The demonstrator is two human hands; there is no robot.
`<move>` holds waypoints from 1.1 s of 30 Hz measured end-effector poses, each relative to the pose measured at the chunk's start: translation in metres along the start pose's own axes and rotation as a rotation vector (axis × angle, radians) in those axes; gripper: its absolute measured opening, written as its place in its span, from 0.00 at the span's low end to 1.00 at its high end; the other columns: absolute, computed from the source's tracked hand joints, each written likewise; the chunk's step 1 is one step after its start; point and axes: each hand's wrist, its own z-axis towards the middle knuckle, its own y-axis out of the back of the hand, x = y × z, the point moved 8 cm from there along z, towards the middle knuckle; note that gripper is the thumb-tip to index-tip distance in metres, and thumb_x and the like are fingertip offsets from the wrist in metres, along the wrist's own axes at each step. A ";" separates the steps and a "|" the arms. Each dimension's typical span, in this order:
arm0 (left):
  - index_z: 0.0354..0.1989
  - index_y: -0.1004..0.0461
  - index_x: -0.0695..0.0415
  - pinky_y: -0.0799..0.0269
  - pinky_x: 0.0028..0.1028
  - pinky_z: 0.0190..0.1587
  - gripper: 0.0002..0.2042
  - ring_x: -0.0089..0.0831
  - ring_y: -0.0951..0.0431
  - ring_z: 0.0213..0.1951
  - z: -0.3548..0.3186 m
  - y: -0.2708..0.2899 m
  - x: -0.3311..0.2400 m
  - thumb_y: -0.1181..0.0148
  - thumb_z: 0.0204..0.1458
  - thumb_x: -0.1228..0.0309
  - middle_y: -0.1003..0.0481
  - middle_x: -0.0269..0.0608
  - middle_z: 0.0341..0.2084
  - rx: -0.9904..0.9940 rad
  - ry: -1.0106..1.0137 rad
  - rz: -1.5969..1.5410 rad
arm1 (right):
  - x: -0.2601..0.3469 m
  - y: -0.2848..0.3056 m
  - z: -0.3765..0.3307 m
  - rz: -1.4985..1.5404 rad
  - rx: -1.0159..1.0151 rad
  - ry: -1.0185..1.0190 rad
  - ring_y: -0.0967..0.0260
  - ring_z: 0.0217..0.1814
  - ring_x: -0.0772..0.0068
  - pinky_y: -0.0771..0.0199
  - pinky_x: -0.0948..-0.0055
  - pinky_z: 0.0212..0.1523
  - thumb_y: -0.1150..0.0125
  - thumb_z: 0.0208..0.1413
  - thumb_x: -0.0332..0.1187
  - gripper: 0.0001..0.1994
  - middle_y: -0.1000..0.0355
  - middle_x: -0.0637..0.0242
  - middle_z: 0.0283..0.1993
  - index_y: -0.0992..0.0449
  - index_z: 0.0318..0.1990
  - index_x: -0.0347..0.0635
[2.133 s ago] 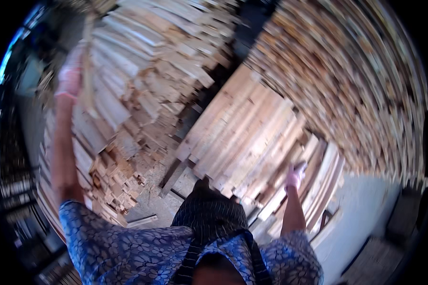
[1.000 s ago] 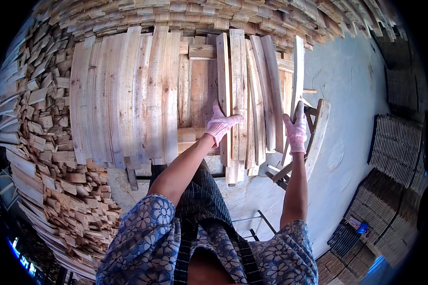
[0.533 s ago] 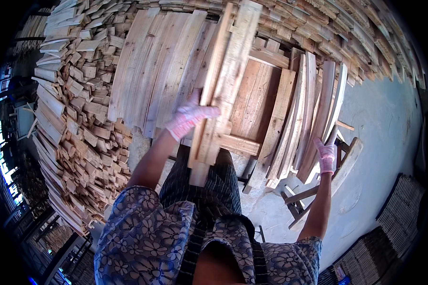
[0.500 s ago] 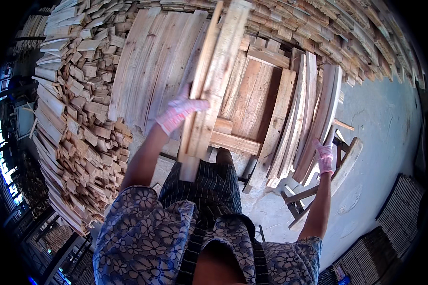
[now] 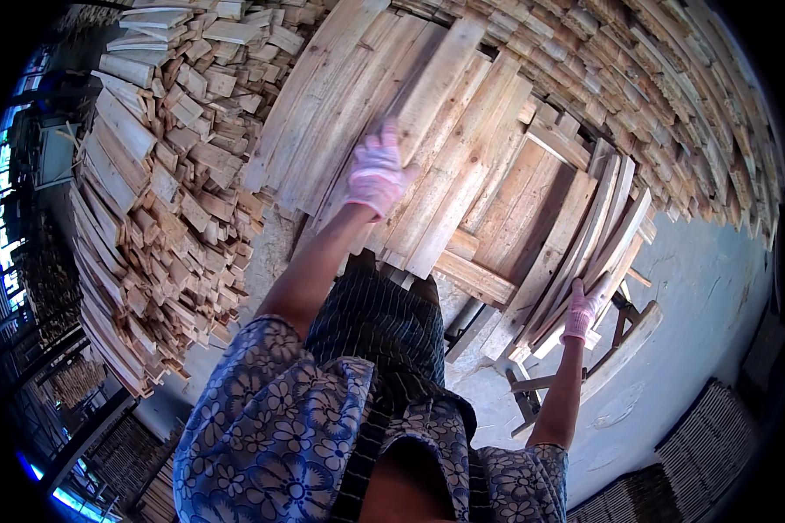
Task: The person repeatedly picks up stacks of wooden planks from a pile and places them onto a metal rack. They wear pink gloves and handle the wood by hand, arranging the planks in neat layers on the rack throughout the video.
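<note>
My left hand, in a pink and white glove, lies with its fingers stretched out along a pale wooden board, which is blurred. That board rests among a row of boards laid side by side. Several more boards lie to the right of this hand. At the right, my gloved right hand is closed around the near end of a narrow plank at the edge of a loose bundle. Between the hands is a shallow wooden frame with boards inside it.
A tall heap of short wood pieces stands at the left. Stacked planks line the far right side. A wooden trestle stands on the grey floor beyond my right hand. Slatted stacks are at the lower right.
The boards my left hand was holding up now lie down in the row, and its fingers have straightened. My right hand has shifted slightly, still at the bundle. The view has turned.
</note>
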 end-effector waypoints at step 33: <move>0.73 0.52 0.41 0.30 0.54 0.55 0.42 0.61 0.31 0.56 0.008 0.005 0.039 0.34 0.50 0.62 0.36 0.60 0.55 -0.022 -0.154 0.028 | 0.055 -0.110 -0.096 -0.644 -0.169 -0.028 0.36 0.54 0.44 0.31 0.44 0.50 0.39 0.59 0.41 0.35 0.40 0.51 0.55 0.48 0.72 0.69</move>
